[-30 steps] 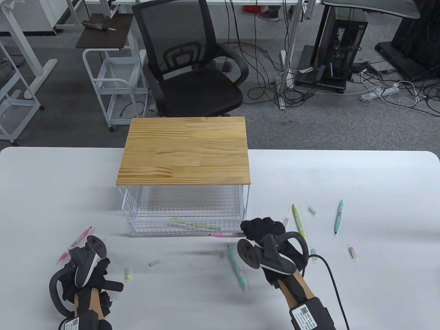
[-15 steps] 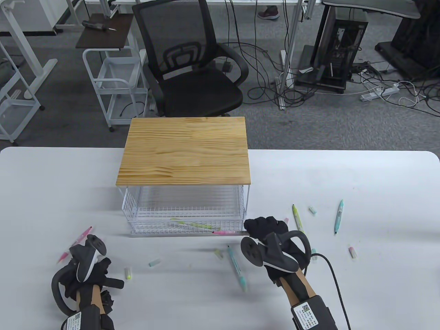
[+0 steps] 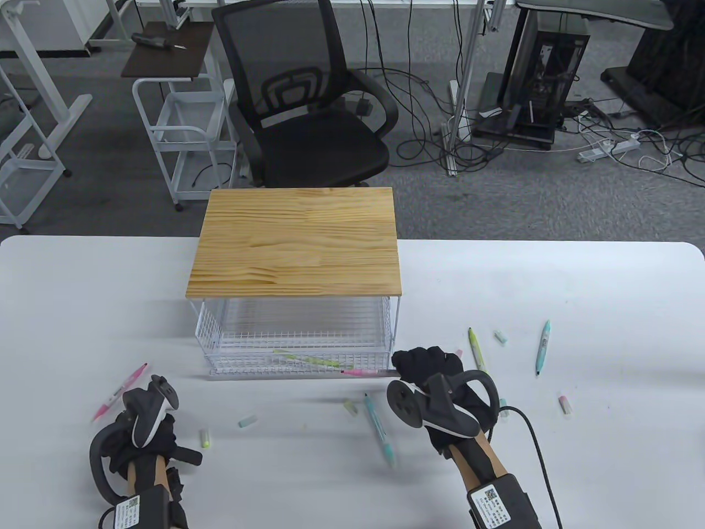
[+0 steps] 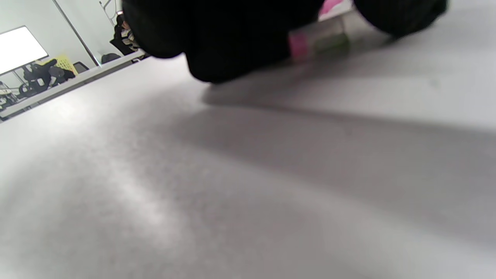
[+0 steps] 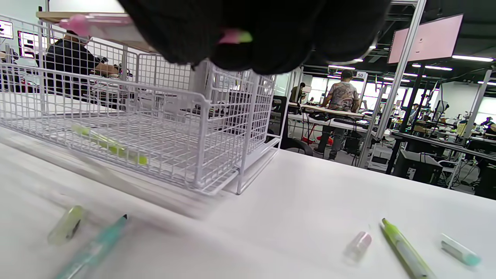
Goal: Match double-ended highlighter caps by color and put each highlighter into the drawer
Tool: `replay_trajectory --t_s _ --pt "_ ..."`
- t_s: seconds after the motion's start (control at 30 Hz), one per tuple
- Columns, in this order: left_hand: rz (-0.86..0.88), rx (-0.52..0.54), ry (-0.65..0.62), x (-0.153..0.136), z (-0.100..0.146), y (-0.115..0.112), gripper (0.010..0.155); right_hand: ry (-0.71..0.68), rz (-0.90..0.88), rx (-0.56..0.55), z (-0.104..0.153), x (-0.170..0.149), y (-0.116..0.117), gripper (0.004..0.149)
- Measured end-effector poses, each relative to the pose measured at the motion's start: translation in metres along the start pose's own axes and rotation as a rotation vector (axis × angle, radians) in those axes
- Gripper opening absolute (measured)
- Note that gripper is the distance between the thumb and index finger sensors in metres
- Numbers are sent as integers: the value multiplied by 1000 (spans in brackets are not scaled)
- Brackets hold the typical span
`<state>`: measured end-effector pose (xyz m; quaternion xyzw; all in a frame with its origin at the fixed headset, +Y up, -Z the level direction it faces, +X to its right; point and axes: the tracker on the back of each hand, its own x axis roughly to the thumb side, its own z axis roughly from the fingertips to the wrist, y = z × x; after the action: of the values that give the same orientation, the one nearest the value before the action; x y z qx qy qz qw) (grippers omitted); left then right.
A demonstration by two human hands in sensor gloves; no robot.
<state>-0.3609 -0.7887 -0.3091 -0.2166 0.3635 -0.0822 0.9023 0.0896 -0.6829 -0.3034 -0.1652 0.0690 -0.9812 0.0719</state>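
Left hand, at 7 o'clock on the table, fingers curled around a small cap; a pink highlighter lies just beyond it at 11 o'clock. Wire drawer, centre, holds one green highlighter. Right hand pinches a second pink highlighter, extending toward 9 o'clock along the drawer's front rim. Risk: the tip may catch the wire rim and drop outside.
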Motion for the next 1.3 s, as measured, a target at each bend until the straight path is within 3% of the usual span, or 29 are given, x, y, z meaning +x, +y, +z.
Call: replay_trajectory --t_s 0.47,1.03,1.13,1.3 --pt "-27 81 -22 0 -2 1 51 7 7 -6 1 -4 0 51" --pt "-18 14 -74 -4 0 1 49 17 0 -10 1 -9 0 51" --pt "96 30 -116 -8 3 8 49 16 -1 -8 1 -10 0 51" --pt "176 118 -215 5 27 42 49 14 -6 -4 1 -11 1 51"
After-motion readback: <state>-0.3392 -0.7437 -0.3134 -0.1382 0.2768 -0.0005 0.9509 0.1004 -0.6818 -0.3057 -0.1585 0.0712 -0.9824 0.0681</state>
